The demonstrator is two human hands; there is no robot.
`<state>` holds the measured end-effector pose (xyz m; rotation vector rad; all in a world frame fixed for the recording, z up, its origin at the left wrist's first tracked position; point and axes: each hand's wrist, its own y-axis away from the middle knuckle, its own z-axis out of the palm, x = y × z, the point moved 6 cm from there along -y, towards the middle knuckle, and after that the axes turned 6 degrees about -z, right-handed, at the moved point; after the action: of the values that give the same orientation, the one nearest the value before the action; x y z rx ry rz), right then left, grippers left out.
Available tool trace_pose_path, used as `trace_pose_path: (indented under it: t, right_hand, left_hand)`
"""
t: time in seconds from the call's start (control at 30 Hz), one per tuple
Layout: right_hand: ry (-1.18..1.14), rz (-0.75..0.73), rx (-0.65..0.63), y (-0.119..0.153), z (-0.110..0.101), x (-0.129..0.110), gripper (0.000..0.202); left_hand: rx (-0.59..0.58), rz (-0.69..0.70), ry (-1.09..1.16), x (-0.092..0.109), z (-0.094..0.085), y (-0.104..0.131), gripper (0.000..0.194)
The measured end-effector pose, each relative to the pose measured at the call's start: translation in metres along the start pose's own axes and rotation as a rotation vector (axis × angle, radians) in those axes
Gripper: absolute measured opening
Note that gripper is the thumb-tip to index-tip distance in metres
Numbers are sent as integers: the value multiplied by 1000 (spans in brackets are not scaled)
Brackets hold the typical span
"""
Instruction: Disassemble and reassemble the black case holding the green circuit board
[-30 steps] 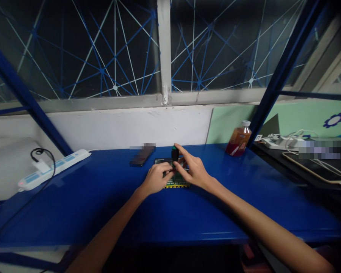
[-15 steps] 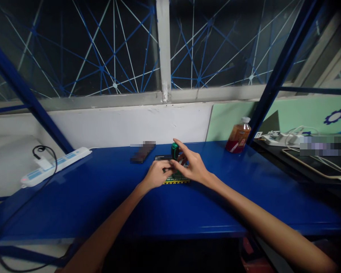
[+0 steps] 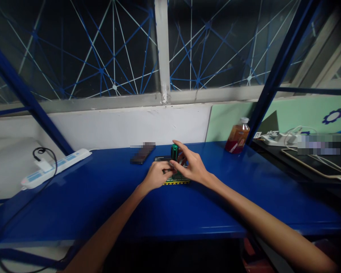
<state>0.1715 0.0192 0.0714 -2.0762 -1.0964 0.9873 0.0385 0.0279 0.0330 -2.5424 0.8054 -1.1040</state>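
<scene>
A screwdriver (image 3: 174, 152) with a black and green handle stands upright near the middle of the blue table. My right hand (image 3: 191, 163) has its fingers curved about the handle, index finger by the top and thumb lower down. Close below the handle, my left hand (image 3: 158, 175) is closed with thumb and fingers pressed together; what it pinches is hidden. Beneath both hands lies a green case (image 3: 176, 182) with a yellow and black striped front edge, mostly covered by the fingers. The screwdriver's tip is out of sight.
A dark, partly blurred-out flat object (image 3: 143, 153) lies behind my left hand. The power strip (image 3: 57, 168) with a plugged-in cable is at left. A drink bottle (image 3: 237, 135) stands at back right, near a tablet-like device (image 3: 315, 163) and white cables. Blue frame posts flank the table (image 3: 102, 204).
The screwdriver handle appears slightly turned, its green markings showing differently. Both hands stay in nearly the same place, and the view has shifted a little.
</scene>
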Motion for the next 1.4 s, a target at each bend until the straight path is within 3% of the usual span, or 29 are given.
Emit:
trace_pose_path:
  t: [0.2,0.53,0.73,0.93,1.13,1.4]
  right_hand:
    - [-22,-17,-34,1,3,-2,63]
    - [-7,-13,7,0,0,-4,58]
    - [-7,25,-34,0,0,-2,58]
    - [75,44,-13,1,-2,1,58]
    - [23,35,-64,1,2,-1,64]
    - [22,40,-32,2,3,4,62]
  left_hand:
    - [-134,-54,120,1,3,0,24]
    - [-160,-135,135,0,3,1,39]
    - [-105,-55,4,0,3,1,23]
    - [-11,-18,-20,-1,-2,0,21]
    - [-22,31,-14,1,-2,0,23]
    - [0,8,-22,3,-2,1,18]
